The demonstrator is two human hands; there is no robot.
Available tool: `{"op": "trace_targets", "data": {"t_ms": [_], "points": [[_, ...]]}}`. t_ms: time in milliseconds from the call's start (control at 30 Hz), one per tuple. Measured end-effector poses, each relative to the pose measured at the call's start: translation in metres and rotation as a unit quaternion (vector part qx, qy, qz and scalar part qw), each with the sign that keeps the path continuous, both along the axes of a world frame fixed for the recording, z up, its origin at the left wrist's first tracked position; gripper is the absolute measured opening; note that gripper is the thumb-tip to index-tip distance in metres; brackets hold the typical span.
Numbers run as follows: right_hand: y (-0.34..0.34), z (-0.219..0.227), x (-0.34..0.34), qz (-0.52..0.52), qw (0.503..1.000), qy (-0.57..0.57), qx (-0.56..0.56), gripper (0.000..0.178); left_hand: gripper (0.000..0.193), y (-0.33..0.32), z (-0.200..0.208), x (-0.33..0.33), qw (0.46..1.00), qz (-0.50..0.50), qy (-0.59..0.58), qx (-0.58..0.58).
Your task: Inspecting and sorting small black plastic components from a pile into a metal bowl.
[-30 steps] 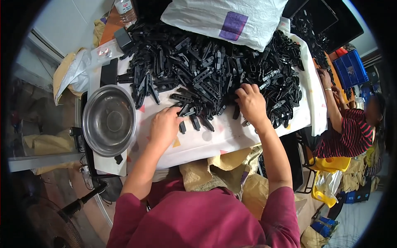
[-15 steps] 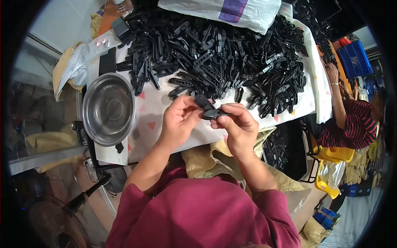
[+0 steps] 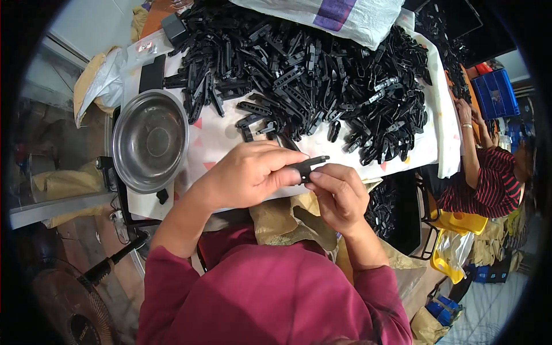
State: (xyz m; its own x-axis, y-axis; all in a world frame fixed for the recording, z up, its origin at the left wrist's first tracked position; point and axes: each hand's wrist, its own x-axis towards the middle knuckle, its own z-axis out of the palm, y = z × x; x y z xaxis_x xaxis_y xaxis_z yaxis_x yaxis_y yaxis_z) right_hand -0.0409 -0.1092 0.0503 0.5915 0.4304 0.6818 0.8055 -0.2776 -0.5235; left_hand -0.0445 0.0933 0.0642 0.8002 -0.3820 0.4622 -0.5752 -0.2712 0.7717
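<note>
My left hand [image 3: 256, 172] pinches a small black plastic part [image 3: 310, 167] between thumb and fingers, just in front of the table's near edge. The fingertips of my right hand [image 3: 340, 195] close on the part's other end from the right. What the part is exactly, I cannot tell; its lower body is partly hidden by my fingers. Beyond my hands, a large heap of loose black plastic parts [image 3: 293, 77] covers much of the table. One single black piece [image 3: 334, 131] lies apart, a little past my right hand.
A shallow metal bowl [image 3: 150, 141] rests at the table's left. A white woven sack [image 3: 362, 17] lies on the heap's far side. At right sits another person in a striped shirt [image 3: 480, 178], hands among more parts. A fan [image 3: 69, 305] is at lower left.
My left hand has turned over and moved right, its back now showing. The black parts in my fingers, earlier spread at an angle, now appear as one piece.
</note>
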Motion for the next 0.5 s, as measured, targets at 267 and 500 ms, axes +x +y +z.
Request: {"op": "trace_targets", "data": {"t_ms": [267, 500], "points": [[0.002, -0.024, -0.009, -0.028, 0.964, 0.254, -0.069, 0.041, 0.037, -0.006, -0.033, -0.014, 0.992, 0.041, 0.057, 0.101], [-0.006, -0.046, 0.035, -0.189, 0.958, 0.163, -0.142, 0.041, 0.030, 0.000, -0.069, -0.017, 0.950, 0.227, 0.203, 0.068]]}}
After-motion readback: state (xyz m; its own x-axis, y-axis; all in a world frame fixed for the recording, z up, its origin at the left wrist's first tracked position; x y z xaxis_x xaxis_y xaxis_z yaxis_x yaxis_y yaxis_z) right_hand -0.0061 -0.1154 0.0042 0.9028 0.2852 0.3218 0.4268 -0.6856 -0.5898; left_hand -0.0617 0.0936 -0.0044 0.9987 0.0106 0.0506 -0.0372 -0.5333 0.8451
